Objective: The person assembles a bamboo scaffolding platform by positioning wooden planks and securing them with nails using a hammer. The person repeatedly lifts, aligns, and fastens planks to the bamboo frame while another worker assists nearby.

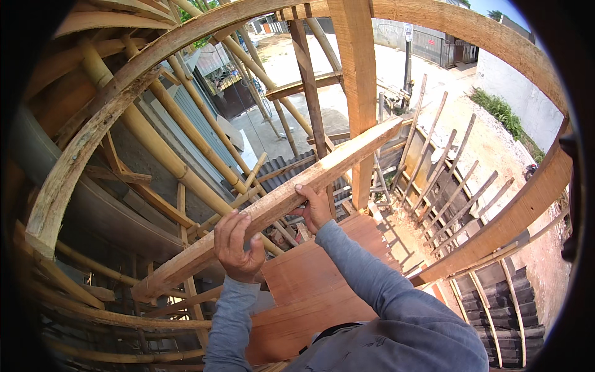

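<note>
I see the plank (pixel 273 204) running diag from lower left to upper right, w/ left hand (pixel 238 245) on its near part and right hand (pixel 315 208) just right of it. Plywood sheet (pixel 310 291) lies below both; upright post (pixel 359 93) stands behind plank's far end.

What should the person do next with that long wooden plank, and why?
Probably nudge the plank a little further toward the upright post. Both the left hand and right hand grip it near its middle, it slants upward, and its far end sits right against that post, so it seems to be being fitted there.
</note>
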Available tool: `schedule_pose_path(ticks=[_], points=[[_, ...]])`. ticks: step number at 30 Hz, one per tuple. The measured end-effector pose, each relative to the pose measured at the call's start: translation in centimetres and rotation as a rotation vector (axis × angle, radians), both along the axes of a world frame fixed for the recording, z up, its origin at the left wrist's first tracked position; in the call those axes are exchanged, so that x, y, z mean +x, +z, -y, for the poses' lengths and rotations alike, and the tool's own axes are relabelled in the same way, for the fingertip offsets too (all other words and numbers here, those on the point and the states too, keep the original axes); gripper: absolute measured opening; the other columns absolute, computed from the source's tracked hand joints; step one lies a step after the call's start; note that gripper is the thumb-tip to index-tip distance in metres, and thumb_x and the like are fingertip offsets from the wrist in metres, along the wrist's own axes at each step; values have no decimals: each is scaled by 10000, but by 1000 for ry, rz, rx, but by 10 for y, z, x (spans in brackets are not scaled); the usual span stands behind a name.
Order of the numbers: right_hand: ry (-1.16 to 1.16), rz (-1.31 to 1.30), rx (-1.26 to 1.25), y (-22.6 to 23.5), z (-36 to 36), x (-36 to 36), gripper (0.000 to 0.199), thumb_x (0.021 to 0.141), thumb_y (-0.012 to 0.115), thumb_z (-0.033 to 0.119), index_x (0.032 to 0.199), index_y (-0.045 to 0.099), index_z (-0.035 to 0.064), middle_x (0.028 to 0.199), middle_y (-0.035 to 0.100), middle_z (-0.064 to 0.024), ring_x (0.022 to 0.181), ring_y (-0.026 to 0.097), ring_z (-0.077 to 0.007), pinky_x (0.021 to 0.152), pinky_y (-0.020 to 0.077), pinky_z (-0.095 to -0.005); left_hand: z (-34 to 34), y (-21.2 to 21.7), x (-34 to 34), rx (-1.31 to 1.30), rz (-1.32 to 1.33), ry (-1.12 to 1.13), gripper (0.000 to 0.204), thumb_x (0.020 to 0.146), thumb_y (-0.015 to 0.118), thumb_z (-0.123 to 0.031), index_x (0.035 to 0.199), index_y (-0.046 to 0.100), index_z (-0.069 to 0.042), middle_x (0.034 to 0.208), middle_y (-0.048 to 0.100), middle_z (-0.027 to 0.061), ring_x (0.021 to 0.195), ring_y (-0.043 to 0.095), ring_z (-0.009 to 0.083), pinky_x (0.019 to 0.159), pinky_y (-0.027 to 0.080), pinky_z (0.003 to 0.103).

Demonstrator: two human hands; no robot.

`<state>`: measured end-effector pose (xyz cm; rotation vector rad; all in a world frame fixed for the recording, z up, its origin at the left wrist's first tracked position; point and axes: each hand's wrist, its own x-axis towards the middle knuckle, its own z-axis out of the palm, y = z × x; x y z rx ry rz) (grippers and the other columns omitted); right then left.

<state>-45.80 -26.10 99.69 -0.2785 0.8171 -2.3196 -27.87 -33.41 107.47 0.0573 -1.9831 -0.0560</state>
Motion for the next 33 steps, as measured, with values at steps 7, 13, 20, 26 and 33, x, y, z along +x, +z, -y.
schedule_pose_path(ticks=[7, 13, 20, 26, 33], points=[[-36, -21, -22, 0, 0, 3, 481, 843, 707, 242, 1196, 444, 48, 1099, 551, -124, 989, 622, -261, 688, 615, -503, 18, 2, -18, -133, 456, 404, 556, 706, 770, -463, 1102, 673, -85, 939, 683, 66, 854, 666, 242, 740, 532, 411], [49, -28, -8, 3, -8, 0, 479, 844, 711, 258, 1209, 453, 85, 1125, 542, -116, 1055, 598, -274, 744, 616, -503, 24, -6, -17, -136, 460, 447, 623, 660, 766, -559, 1046, 677, -79, 893, 674, 63, 814, 666, 237, 717, 533, 381], [123, -116, 71, -8, -29, -8, 512, 901, 690, 263, 1282, 424, 48, 1080, 589, -134, 881, 670, -236, 692, 635, -371, 26, -7, -16, -175, 399, 414, 593, 663, 747, -577, 963, 664, -72, 883, 678, 80, 816, 670, 238, 716, 543, 372], [89, -112, 546, -126, -135, -8, 413, 920, 654, 213, 1234, 501, -7, 977, 637, -122, 757, 674, -182, 611, 602, -310, 24, -7, -19, -182, 388, 436, 573, 645, 768, -558, 965, 675, -92, 854, 677, 63, 794, 661, 238, 695, 528, 387], [370, -462, 1407, -283, -355, 119, 476, 841, 704, 347, 1132, 606, -17, 991, 685, -202, 881, 679, -318, 807, 547, -409, 28, -18, -22, -257, 416, 518, 558, 723, 755, -543, 1051, 679, -98, 926, 683, 67, 851, 662, 284, 725, 538, 415]])
